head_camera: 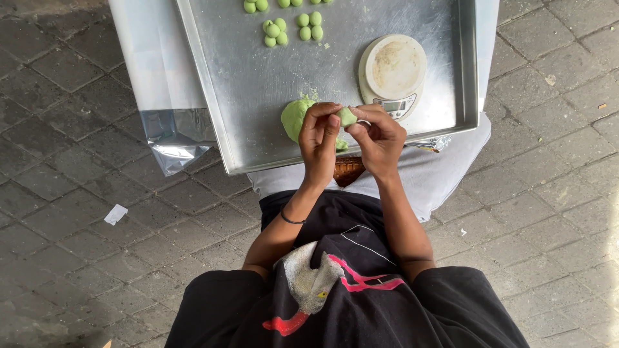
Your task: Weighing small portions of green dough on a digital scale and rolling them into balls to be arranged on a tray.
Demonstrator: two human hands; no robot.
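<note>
Nearest the metal tray's front edge, left hand and right hand together pinching a small green dough piece, big dough lump just left, round scale beyond, dough balls at the tray's far end.

- Left hand and right hand pinching one small green dough piece between fingertips, above the near edge of a metal tray.
- Larger green dough lump on the tray, just beside the left hand.
- Round white kitchen scale near the tray's near right corner.
- Small green dough balls clustered toward the far edge.
</note>
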